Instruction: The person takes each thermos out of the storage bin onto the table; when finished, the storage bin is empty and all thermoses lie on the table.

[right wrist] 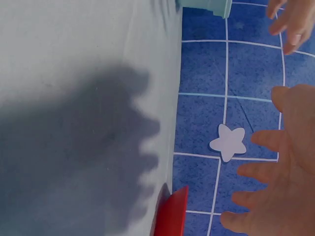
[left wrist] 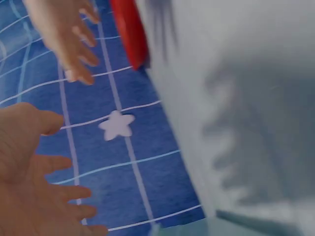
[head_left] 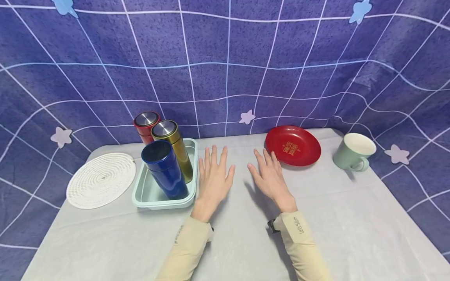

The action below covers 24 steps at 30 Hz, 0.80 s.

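Note:
Both hands hover palm down over the table with fingers spread, holding nothing. My left hand [head_left: 213, 181] is just right of a pale green tray [head_left: 140, 197]. In that tray stand a dark blue thermos bottle [head_left: 166, 171] and a gold one [head_left: 184, 160], both tilted in the head view; a red thermos [head_left: 144, 130] shows behind them, its lower part hidden. Nearest to my right hand [head_left: 271, 177] is a red plate [head_left: 309, 150] with gold characters, just beyond its fingertips. In both wrist views the hands' shadows fall on the tablecloth [right wrist: 74, 49].
A round white woven mat [head_left: 102, 180] lies left of the tray. On the far right stands a light green mug [head_left: 346, 154] with its handle toward the front right. A blue curtain [head_left: 211, 82] with a grid pattern and star shapes rises behind the table.

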Each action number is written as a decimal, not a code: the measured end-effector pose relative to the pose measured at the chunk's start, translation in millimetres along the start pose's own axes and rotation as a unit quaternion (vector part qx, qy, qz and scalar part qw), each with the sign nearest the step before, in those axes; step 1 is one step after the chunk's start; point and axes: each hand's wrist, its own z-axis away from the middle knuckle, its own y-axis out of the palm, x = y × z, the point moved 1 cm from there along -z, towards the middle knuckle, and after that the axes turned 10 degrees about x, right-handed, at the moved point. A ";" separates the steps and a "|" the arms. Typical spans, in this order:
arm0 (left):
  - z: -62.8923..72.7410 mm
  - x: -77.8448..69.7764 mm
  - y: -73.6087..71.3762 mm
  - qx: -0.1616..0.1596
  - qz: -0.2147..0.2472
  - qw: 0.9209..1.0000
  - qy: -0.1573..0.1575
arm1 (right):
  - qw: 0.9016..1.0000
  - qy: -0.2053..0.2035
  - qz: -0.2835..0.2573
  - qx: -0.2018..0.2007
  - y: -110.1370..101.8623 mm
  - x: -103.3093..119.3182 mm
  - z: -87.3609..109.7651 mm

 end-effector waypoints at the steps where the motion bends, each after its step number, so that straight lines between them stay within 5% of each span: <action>1: 0.4 -1.6 -4.8 -0.004 0.002 1.000 0.008 | 1.000 -0.001 0.000 0.001 0.0 0.2 0.0; 13: 14.2 -12.8 -77.4 -0.095 0.045 0.991 0.085 | 1.000 -0.005 -0.016 0.014 -2.6 4.2 -1.3; 24: 30.3 4.3 -121.4 -0.186 0.098 0.971 0.112 | 0.999 -0.006 -0.035 0.020 -5.8 6.1 1.2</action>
